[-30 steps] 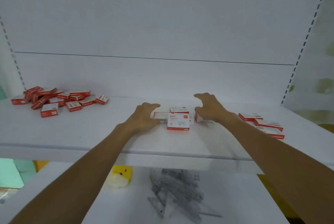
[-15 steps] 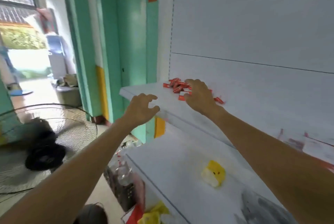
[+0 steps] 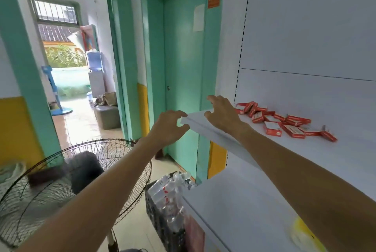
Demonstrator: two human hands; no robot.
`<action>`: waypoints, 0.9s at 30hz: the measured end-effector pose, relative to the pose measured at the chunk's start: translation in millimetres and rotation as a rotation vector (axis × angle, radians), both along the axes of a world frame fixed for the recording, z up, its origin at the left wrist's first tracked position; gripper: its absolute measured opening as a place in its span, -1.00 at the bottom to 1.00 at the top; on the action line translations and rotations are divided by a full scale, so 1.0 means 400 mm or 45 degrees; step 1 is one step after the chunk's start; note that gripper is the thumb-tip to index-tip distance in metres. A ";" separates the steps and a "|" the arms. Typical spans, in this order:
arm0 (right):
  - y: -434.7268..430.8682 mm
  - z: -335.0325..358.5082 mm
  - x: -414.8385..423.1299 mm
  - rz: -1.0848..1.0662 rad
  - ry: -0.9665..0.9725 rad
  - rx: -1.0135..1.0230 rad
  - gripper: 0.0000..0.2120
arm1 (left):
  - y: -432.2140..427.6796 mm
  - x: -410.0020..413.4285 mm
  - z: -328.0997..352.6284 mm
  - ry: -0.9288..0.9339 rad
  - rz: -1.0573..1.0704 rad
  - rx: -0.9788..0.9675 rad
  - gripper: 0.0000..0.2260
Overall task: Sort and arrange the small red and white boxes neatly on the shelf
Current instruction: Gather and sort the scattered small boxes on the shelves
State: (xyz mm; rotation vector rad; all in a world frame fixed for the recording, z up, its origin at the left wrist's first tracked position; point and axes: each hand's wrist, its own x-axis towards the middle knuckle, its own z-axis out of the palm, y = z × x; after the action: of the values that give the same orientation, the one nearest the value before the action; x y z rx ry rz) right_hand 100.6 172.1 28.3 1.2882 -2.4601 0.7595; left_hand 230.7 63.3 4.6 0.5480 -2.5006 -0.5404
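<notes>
The loose pile of small red and white boxes [image 3: 284, 122] lies at the left end of the upper shelf [image 3: 345, 160], close to the back panel, the boxes tipped and overlapping at all angles. Half a second ago the right hand covered part of that pile; now the right hand [image 3: 221, 117] sits just to the left of it, beside the nearest box, so the whole heap shows. Its fingers are spread and bent, gripping nothing, and I cannot tell whether the palm touches the shelf board. The left hand [image 3: 168, 127] hangs in the air off the shelf's end corner, much as before, fingers loosely curled around nothing, the fingertips near the corner edge. 1 second ago both hands were at a small group of boxes further along the shelf, and that group is out of view now.

Below runs the lower shelf [image 3: 234, 211] with a yellow and white object [image 3: 305, 233] on it. Against its end stands a dark crate of plastic bottles [image 3: 168, 196]. A wire-caged fan [image 3: 71, 180] stands on the floor to the left, and behind are a green door [image 3: 183, 68] and an open doorway [image 3: 77, 68].
</notes>
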 end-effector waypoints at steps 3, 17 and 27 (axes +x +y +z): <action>-0.046 -0.013 -0.020 -0.060 -0.019 -0.009 -0.51 | -0.066 -0.048 -0.001 -0.001 -0.061 -0.012 -0.66; -0.060 0.030 -0.326 -0.377 -0.049 -0.011 -0.49 | -0.140 -0.432 0.015 0.017 -0.407 -0.022 -0.69; 0.136 0.020 -0.476 -0.838 -0.102 -0.020 -0.52 | -0.105 -0.712 -0.001 -0.043 -0.785 0.032 -0.66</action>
State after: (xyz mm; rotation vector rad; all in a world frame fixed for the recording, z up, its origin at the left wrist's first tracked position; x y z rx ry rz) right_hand -89.6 226.7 36.4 0.3803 -2.6793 0.6476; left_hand -54.3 21.2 4.3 -0.2295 -2.6792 -0.7872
